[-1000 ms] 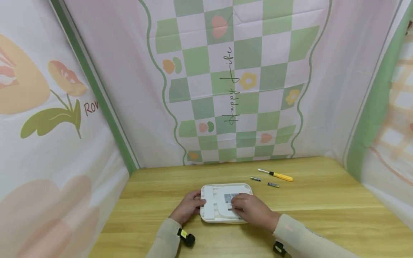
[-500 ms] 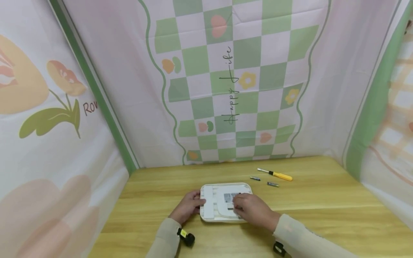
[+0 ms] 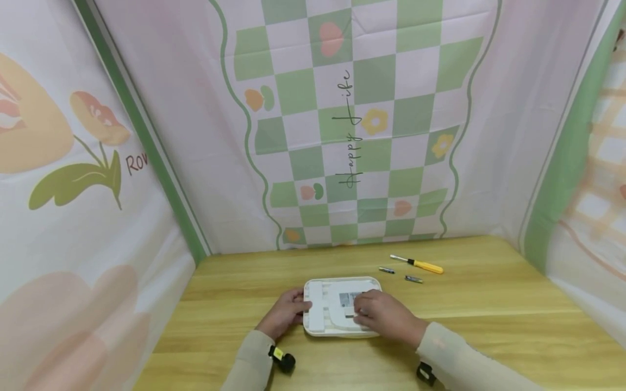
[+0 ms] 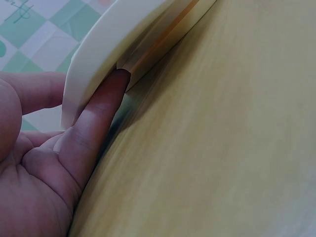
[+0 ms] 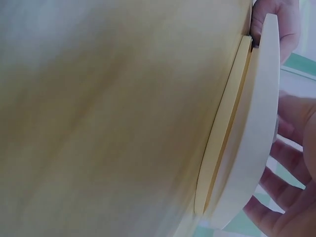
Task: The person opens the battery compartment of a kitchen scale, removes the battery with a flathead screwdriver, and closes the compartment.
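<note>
A flat white plastic device (image 3: 317, 320) with rounded corners lies on the wooden table, its panelled underside facing up. On its raised panel is a grey printed label (image 3: 348, 299). My left hand (image 3: 285, 314) grips the left edge; in the left wrist view a finger (image 4: 96, 118) reaches under the overhanging rim. The right hand (image 3: 386, 315) is over the right half, bent fingertips touching the panel beside the label. In the right wrist view its fingers (image 5: 291, 160) stand against the panel side. Whether they pinch a small part is hidden.
Behind the device lie two small cylindrical batteries, a left battery (image 3: 387, 270) and a right battery (image 3: 413, 279). A screwdriver (image 3: 424, 266) with a yellow handle lies beyond them. Patterned cloth walls (image 3: 342, 163) enclose the table (image 3: 235, 282) at the back and sides.
The right hand has shifted slightly at the label, its knuckles a little higher and its wrist slightly to the right. The left hand and the device stay nearly in place.
</note>
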The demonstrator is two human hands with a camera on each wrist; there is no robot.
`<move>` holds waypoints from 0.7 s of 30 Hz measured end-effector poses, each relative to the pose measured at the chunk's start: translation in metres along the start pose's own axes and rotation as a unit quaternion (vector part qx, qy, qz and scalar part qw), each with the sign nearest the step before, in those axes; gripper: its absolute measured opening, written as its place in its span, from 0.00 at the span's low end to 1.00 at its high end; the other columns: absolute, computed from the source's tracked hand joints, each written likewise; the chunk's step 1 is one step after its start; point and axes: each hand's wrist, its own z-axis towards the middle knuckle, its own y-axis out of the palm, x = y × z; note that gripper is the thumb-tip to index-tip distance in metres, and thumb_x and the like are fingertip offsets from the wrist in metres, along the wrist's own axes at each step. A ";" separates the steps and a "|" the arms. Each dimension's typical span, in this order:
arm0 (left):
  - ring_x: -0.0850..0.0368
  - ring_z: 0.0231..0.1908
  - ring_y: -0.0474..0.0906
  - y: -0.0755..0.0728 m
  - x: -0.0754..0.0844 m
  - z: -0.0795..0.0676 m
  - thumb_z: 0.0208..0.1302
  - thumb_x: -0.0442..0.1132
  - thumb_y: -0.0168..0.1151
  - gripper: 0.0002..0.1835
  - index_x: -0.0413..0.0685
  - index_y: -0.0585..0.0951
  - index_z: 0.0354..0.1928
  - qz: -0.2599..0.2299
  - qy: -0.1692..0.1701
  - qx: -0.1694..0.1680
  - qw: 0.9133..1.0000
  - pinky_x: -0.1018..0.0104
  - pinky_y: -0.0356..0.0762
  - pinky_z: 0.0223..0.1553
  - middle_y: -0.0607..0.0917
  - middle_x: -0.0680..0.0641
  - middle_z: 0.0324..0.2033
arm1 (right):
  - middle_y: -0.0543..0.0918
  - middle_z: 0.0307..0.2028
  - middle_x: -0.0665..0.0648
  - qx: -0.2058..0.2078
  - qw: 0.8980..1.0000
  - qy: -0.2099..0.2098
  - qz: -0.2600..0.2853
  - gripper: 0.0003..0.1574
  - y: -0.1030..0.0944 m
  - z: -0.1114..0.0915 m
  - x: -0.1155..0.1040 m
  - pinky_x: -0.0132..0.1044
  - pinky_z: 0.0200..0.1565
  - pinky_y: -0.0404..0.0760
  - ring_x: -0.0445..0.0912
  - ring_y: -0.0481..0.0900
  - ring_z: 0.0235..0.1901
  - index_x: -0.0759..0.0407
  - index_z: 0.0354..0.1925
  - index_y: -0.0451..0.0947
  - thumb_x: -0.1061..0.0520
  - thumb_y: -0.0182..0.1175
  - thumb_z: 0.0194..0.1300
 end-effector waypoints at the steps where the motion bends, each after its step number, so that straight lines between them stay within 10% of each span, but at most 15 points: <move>1: 0.51 0.41 0.82 0.000 0.000 0.000 0.69 0.35 0.59 0.27 0.34 0.66 0.67 0.001 0.000 0.000 1.000 0.59 0.83 0.39 0.84 0.43 0.46 | 0.83 0.39 0.48 -0.006 1.000 0.003 0.001 0.05 -0.001 -0.001 0.000 0.44 0.46 0.81 0.43 0.79 0.41 0.52 0.34 0.84 0.53 0.68 0.61; 21: 0.50 0.42 0.82 -0.001 -0.002 0.002 0.69 0.34 0.59 0.27 0.33 0.66 0.67 -0.004 0.002 0.002 1.000 0.58 0.83 0.39 0.83 0.42 0.47 | 0.71 0.64 0.63 -0.105 0.992 0.067 0.001 0.35 -0.006 -0.004 0.004 0.57 0.64 0.63 0.60 0.66 0.65 0.62 0.65 0.71 0.41 0.55 0.71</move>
